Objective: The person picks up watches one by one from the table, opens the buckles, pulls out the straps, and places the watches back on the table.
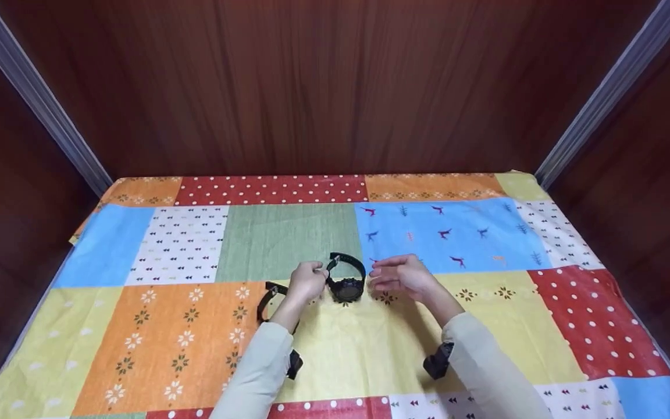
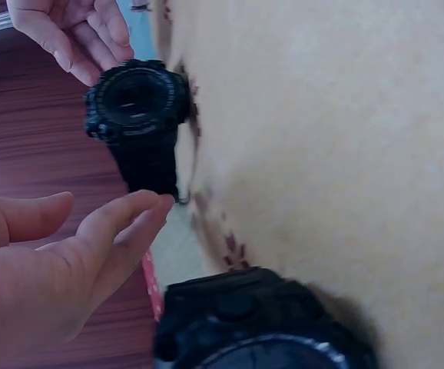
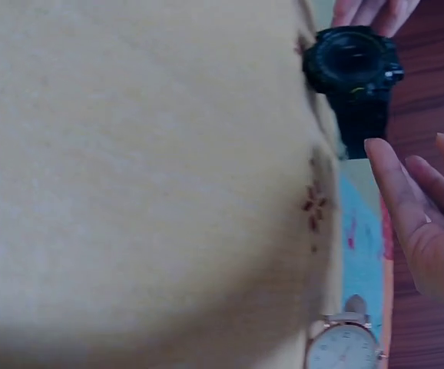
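The head view is evenly and softly lit from above, colours on the cloth (image 1: 184, 244) clear, shadows faint; straight rails bow outward at the left and right edges (wide-lens distortion). Both wrist views are softer. In the left wrist view the near watch (image 2: 260, 323) is badly blurred. In the right wrist view the yellow cloth is a pale, washed-out smear.

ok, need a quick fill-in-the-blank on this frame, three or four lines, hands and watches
The chunky black digital watch stands on a ____ patch of the patchwork cloth.
The ____ hand touches its strap.
The right hand is ____ and holds nothing.
In the right wrist view a white-dialled watch has a ____ case.

Missing: yellow; left; open; round
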`<action>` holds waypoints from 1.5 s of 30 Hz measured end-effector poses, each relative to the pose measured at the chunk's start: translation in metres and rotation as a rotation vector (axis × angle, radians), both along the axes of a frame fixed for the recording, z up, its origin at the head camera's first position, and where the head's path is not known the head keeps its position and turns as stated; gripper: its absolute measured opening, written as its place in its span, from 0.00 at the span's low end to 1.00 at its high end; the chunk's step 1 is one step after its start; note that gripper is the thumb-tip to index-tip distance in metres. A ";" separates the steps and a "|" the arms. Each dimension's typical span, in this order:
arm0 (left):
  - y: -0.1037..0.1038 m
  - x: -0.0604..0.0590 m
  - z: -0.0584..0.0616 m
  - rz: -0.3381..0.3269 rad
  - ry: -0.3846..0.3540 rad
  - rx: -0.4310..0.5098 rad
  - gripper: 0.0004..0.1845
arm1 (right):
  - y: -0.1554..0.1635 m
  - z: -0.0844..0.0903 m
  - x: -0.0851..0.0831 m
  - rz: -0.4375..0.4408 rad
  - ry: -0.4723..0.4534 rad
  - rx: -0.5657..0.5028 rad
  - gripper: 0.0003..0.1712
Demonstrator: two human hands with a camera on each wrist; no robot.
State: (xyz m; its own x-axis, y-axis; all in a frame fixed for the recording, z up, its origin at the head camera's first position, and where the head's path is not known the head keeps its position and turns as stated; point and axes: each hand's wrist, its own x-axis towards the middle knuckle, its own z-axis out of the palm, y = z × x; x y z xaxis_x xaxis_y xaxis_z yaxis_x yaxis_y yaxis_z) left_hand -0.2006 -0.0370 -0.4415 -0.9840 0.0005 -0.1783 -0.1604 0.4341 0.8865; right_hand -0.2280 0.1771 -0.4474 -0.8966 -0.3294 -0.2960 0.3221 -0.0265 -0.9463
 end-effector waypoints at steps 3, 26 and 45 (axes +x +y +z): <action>0.000 0.002 0.005 -0.002 0.018 0.027 0.19 | 0.003 0.008 0.003 -0.014 0.007 0.009 0.22; 0.026 0.023 0.032 -0.079 0.150 0.244 0.17 | 0.056 0.039 0.010 -0.086 0.078 0.005 0.20; 0.066 0.021 0.009 -0.212 0.097 0.277 0.17 | 0.098 0.022 0.019 -0.186 0.053 0.171 0.18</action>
State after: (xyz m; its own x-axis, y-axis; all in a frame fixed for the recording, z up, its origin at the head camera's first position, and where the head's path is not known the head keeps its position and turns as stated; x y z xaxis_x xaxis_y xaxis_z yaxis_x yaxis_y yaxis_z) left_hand -0.1799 0.0292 -0.4320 -0.9692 0.2416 -0.0486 -0.0020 0.1897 0.9818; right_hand -0.2093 0.2749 -0.4254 -0.9529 -0.1062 -0.2840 0.2763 0.0810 -0.9576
